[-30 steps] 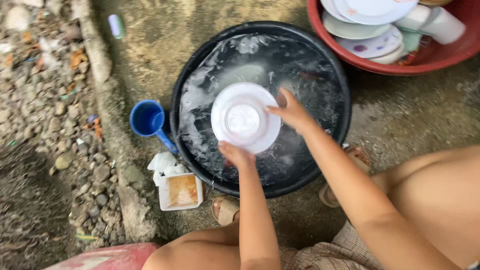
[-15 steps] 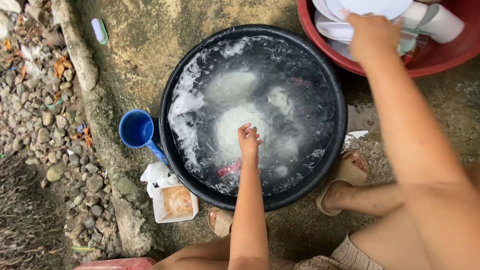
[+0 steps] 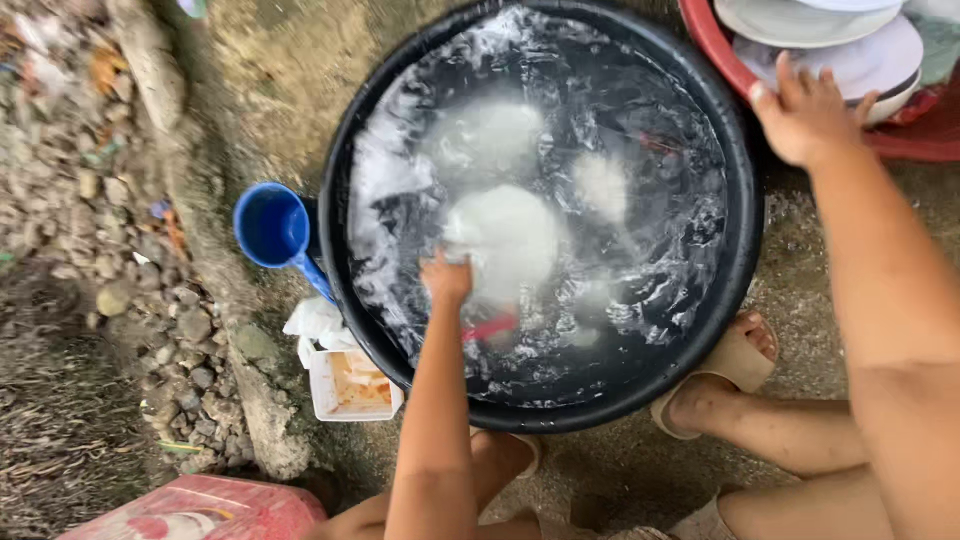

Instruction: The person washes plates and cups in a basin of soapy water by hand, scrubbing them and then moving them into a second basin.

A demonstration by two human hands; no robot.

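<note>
A big black basin (image 3: 560, 415) full of foamy water sits on the concrete in front of me. Under the water lie several white dishes; the largest white plate (image 3: 510, 235) is in the middle. My left hand (image 3: 445, 277) dips into the water at that plate's near left edge, and its fingers are hidden by the water. A small red object (image 3: 490, 327) floats just right of my wrist. My right hand (image 3: 805, 110) hovers with spread fingers, empty, over the rim of a red basin (image 3: 715, 45) that holds stacked white plates (image 3: 860, 60).
A blue scoop (image 3: 270, 225) leans against the black basin's left side. Below it sit a square white container (image 3: 345, 385) with orange residue and some crumpled white tissue (image 3: 318, 320). Gravel and stones cover the left. My sandalled foot (image 3: 735, 360) rests by the basin's lower right.
The white plate I held over the water a second ago now sits in the red basin. My right hand has drawn back from it, empty. My left hand has sunk into the water.
</note>
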